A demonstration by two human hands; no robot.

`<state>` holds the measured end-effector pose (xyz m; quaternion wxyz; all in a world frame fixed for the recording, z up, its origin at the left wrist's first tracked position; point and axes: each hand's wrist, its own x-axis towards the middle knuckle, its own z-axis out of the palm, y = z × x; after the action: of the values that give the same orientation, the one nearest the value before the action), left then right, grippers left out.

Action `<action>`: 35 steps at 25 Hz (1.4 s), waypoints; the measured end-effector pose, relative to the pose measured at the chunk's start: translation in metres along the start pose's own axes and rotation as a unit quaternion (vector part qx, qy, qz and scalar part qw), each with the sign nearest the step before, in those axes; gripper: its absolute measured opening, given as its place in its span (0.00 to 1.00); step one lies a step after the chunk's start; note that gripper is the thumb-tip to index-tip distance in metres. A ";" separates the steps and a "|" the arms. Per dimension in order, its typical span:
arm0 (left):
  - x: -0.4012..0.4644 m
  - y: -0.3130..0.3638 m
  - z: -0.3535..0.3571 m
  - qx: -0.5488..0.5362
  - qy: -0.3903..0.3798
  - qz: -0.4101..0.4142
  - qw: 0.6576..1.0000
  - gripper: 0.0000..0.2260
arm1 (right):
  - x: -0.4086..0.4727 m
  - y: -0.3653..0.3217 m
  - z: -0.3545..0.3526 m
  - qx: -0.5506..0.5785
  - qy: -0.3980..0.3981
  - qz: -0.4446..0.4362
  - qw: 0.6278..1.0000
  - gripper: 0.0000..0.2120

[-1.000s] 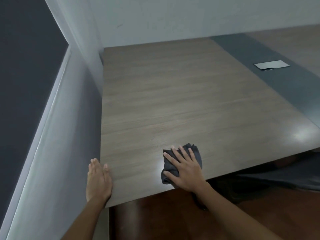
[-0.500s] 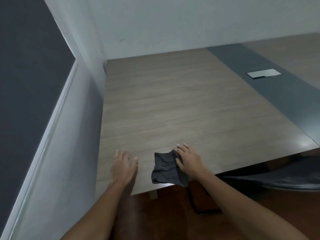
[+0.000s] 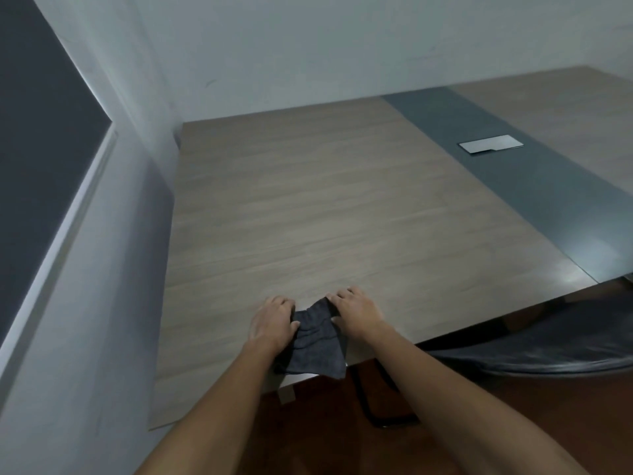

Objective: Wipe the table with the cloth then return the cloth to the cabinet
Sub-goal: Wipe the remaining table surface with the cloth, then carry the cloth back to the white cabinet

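A dark grey cloth [image 3: 315, 344] lies at the near edge of the wood-grain table [image 3: 308, 207], its lower part hanging over the edge. My left hand [image 3: 272, 322] grips the cloth's left side. My right hand [image 3: 354, 310] pinches its upper right corner. Both hands hold the cloth between them, bunching it slightly. No cabinet is in view.
A grey wall runs along the table's left side, and a white wall stands behind it. A dark grey strip [image 3: 513, 173] crosses the table on the right with a silver cover plate [image 3: 490, 144] set in it. A black chair [image 3: 534, 351] sits under the near right edge.
My left hand moved right from the table's edge onto the cloth and took hold of it. My right hand went from pressing flat on the cloth to pinching its corner.
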<state>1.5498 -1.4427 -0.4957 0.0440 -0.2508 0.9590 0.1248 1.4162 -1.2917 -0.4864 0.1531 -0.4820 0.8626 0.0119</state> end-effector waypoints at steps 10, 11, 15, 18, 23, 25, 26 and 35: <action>0.000 -0.005 -0.012 0.038 -0.047 -0.023 0.998 0.17 | 0.008 -0.003 -0.015 -0.039 -0.033 -0.042 0.998 0.30; 0.000 -0.003 -0.012 0.044 -0.045 -0.025 0.998 0.16 | 0.009 -0.003 -0.017 -0.049 -0.028 -0.047 0.997 0.28; -0.007 0.000 -0.021 -0.009 -0.054 -0.046 0.997 0.14 | 0.002 -0.004 -0.024 -0.038 0.003 -0.056 0.998 0.15; -0.014 0.002 -0.035 -0.048 -0.068 -0.053 0.995 0.11 | -0.008 -0.006 -0.024 0.018 -0.018 -0.036 0.999 0.13; -0.031 0.005 -0.072 -0.073 -0.072 -0.043 0.994 0.12 | -0.032 -0.015 -0.050 0.092 0.009 0.010 0.996 0.15; -0.036 0.011 -0.093 -0.088 -0.064 -0.028 0.994 0.10 | -0.042 -0.019 -0.070 0.083 0.005 0.027 0.996 0.14; -0.037 0.015 -0.105 -0.095 -0.058 -0.016 0.994 0.09 | -0.046 -0.019 -0.079 0.085 0.007 0.036 0.996 0.14; -0.045 0.079 -0.207 -0.133 0.056 0.092 0.985 0.08 | -0.125 0.000 -0.184 0.104 0.137 0.109 0.979 0.11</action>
<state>1.5459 -1.4094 -0.2723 -0.0548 -0.1713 0.9539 0.2404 1.4302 -1.2193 -0.2766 0.0802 -0.3633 0.9194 -0.1275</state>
